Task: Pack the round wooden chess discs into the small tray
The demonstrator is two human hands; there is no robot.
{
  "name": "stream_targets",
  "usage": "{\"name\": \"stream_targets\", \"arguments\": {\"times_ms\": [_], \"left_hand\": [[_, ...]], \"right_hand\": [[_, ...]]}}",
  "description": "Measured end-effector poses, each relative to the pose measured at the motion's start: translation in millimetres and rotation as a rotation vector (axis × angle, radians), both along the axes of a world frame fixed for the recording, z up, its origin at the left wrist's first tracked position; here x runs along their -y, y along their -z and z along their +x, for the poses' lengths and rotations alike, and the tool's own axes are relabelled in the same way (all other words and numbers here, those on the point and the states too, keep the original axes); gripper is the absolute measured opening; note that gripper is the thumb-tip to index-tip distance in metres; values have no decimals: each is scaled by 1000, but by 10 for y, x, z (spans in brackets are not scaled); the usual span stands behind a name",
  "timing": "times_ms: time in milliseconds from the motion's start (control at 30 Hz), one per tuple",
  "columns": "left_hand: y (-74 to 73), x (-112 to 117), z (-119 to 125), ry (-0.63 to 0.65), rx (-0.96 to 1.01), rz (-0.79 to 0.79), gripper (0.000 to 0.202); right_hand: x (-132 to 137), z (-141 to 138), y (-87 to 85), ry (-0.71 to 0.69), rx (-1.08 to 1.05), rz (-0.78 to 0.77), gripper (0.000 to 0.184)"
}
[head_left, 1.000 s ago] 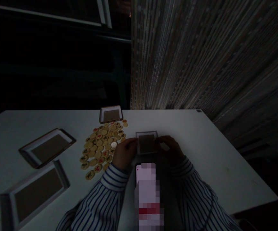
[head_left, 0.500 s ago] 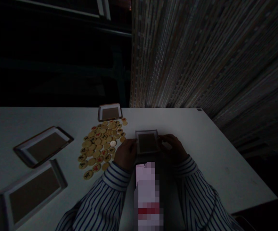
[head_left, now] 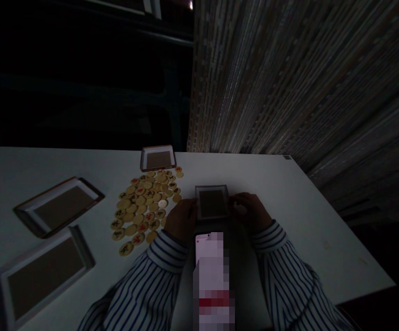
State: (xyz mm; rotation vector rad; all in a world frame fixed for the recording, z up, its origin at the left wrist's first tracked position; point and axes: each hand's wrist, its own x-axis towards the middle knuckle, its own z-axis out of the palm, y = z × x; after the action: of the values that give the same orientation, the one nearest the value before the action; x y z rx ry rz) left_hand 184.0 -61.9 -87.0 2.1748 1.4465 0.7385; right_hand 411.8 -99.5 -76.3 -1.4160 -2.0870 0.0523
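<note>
A small rectangular tray (head_left: pixel 213 203) with a pale rim and a dark bottom lies in front of me on the white table. My left hand (head_left: pixel 182 218) is closed at its left edge, the thumb along the near side. At the opposite edge, my right hand (head_left: pixel 253 212) pinches the rim with bent fingers. Dim light hides the exact fingertip contact. Just left of my left hand spreads a loose heap of round wooden Chinese chess pieces (head_left: pixel 140 209), some showing red or black characters. Between my forearms lies a lit phone (head_left: pixel 202 248), its screen mostly blurred out.
Beyond the chess pieces stands a shallow tray (head_left: pixel 158 160). Two larger trays lie on the left, a brown-edged one (head_left: pixel 63 207) and a grey-edged one (head_left: pixel 44 278) nearer me. A string curtain (head_left: pixel 254 82) hangs behind the white table (head_left: pixel 310 220).
The view has shifted slightly. Both hands stay at the small tray's sides, and the right hand's fingers have drawn in a little. The chess pieces and other trays keep their places.
</note>
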Motion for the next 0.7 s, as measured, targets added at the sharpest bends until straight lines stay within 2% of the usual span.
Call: {"name": "stream_targets", "arguments": {"times_ms": [233, 700], "left_hand": [[62, -8, 7, 44, -12, 64, 31], [69, -15, 11, 48, 33, 30, 32]], "right_hand": [[15, 11, -88, 18, 117, -96, 24], [-50, -43, -226, -26, 307, -188, 16]]}}
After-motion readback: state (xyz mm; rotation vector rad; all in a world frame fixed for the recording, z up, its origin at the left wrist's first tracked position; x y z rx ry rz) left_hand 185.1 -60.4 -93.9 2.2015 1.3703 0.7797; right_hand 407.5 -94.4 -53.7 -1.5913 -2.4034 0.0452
